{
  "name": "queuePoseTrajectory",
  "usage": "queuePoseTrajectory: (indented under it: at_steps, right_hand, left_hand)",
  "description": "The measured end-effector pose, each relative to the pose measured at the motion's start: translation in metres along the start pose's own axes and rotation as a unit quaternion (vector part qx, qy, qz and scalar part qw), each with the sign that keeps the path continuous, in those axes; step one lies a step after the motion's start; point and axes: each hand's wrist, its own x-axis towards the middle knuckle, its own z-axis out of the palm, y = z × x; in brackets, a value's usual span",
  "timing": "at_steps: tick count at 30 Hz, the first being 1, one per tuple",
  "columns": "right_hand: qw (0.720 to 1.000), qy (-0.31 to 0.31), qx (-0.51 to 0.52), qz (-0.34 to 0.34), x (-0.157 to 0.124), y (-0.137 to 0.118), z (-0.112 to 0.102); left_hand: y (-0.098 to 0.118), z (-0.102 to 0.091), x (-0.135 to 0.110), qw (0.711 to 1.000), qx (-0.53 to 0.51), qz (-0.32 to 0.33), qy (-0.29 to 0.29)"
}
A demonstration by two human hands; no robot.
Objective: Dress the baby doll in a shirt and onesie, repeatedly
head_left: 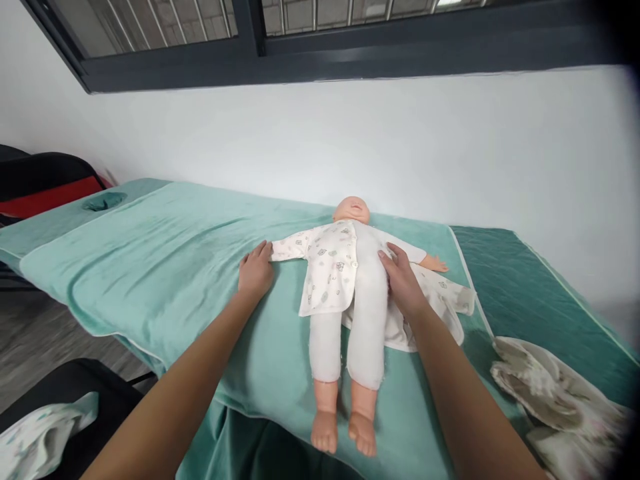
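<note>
Doll (371,273) w/ shirt (330,273) half on, my L hand (256,272) at cuff (278,250), R hand (404,279) at doll's side, can't tell if fingers (395,252) grip

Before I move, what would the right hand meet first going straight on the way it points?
Most likely the plastic baby doll's white fabric torso. The right hand looks right up against its side, though exact contact is hard to judge from this view.

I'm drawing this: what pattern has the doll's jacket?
The jacket is white with small scattered prints; head view.
</note>
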Motion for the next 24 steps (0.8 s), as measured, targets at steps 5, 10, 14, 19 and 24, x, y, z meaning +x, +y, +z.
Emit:
queuePoseTrajectory:
  at_steps: [5,10,14,19,24]
  right_hand:
    - [0.990,0.087,-0.108,-0.027,-0.015,-0.010,-0.002]
    - [0.944,0.163,-0.221,-0.185,-0.019,-0.036,0.010]
    - [0.939,0.107,-0.242,-0.220,0.009,-0.062,0.034]
    - [0.921,-0.043,-0.352,-0.162,0.062,-0.089,0.069]
    - [0.909,-0.096,-0.393,-0.099,0.082,-0.091,0.074]
  left_hand:
    - [-0.011,0.004,0.024,0.998,-0.015,-0.045,0.038]
    - [-0.013,0.007,0.029,0.996,-0.029,-0.069,0.044]
    - [-0.014,0.007,0.029,0.996,-0.024,-0.070,0.052]
    - [-0.011,0.007,0.024,0.995,-0.033,-0.044,0.083]
    - [-0.003,0.008,0.017,0.992,-0.022,0.076,0.102]
